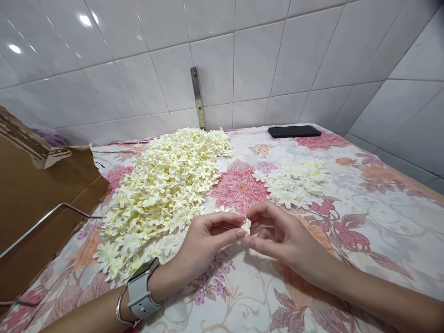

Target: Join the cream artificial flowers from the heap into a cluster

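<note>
My left hand (208, 240) and my right hand (277, 233) meet over the flowered tablecloth (364, 240), fingertips pinched together on one small cream fabric flower (246, 226). A big heap of the same cream flowers (163, 189) lies just left of my hands. A smaller, flatter group of flowers (294, 185) lies behind my right hand. My left wrist wears a grey watch (142, 289) and a thin bangle.
A black phone (294, 131) lies at the far edge by the tiled wall. An opened cardboard box (34, 194) with a metal rod across it stands at the left. A metal bracket (197, 97) is fixed to the wall.
</note>
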### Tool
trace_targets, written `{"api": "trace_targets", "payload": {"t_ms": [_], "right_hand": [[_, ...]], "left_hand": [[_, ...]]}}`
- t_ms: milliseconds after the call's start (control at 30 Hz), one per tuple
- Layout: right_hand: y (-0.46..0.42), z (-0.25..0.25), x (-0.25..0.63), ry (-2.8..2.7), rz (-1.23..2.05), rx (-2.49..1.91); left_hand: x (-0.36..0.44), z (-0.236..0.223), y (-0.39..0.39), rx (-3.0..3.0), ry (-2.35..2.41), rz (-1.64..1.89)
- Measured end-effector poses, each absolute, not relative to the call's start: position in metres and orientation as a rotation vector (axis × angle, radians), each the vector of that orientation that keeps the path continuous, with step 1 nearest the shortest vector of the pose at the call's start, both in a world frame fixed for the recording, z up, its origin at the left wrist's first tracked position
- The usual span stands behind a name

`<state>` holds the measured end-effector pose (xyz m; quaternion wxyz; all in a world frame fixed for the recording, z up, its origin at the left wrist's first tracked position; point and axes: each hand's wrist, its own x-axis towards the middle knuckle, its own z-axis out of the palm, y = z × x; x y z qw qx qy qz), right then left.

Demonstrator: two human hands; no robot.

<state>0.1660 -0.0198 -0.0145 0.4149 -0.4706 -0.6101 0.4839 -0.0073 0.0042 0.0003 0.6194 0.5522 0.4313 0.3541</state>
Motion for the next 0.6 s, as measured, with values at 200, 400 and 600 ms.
{"api": "trace_targets", "payload": {"t_ms": [200, 400, 600], "right_hand": [[-0.0211, -0.0142, 0.1646, -1.534, 1.360, -1.113], [-0.0259, -0.0152, 0.1652, -1.579, 1.235, -1.223], [-0.0261, -0.0139, 0.1633, -1.519, 1.279, -1.239]], "left_hand": [[-0.0072, -0.0026, 0.0027, 1.354, 0.994, 0.849], [-0.0070, -0.0031, 0.0013, 1.530, 1.009, 0.892], [-0.0069, 0.0009, -0.0012, 1.621, 1.016, 0.877]]}}
